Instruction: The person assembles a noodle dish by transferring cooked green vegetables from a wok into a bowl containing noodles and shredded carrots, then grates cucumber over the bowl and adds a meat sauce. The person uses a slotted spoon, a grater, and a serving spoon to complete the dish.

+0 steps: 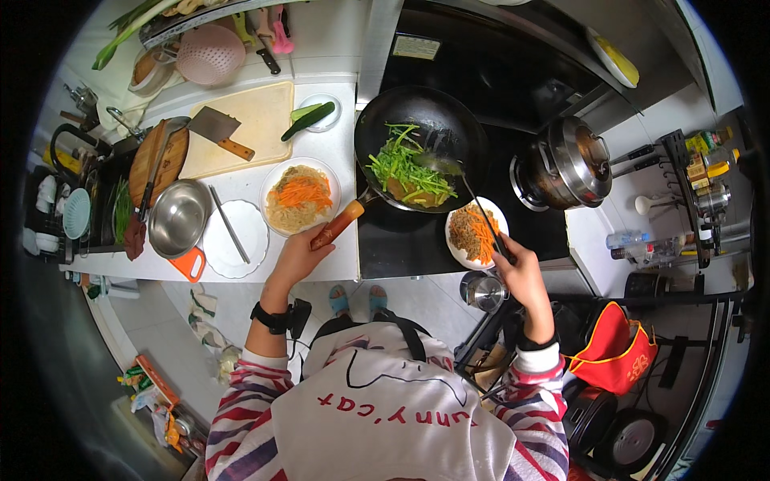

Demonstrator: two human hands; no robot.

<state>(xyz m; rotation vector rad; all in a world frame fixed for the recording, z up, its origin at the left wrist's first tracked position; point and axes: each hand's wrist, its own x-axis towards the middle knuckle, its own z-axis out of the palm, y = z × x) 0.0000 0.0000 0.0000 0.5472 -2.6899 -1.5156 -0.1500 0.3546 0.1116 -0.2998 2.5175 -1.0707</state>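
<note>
A black wok (461,120) sits on the stove with chopped green vegetable stems (405,164) and some brownish food at its near side. My left hand (301,258) is closed around the end of the wok's wooden handle (338,224). My right hand (523,272) grips the dark handle of a spatula (437,164), whose metal head rests among the greens in the wok. Just below that handle, a white plate (454,255) holds shredded carrot and brown minced food. Another plate (268,220), left of the wok handle, carries carrot shreds over pale strips.
Right of the wok stands a lidded steel pot (573,164). Along the left counter lie a cutting board (277,96), a cleaver (215,124), cucumber pieces (309,120), a steel bowl (178,216) and a white plate with chopsticks (230,224). A glass jar (484,291) is near the stove's front edge.
</note>
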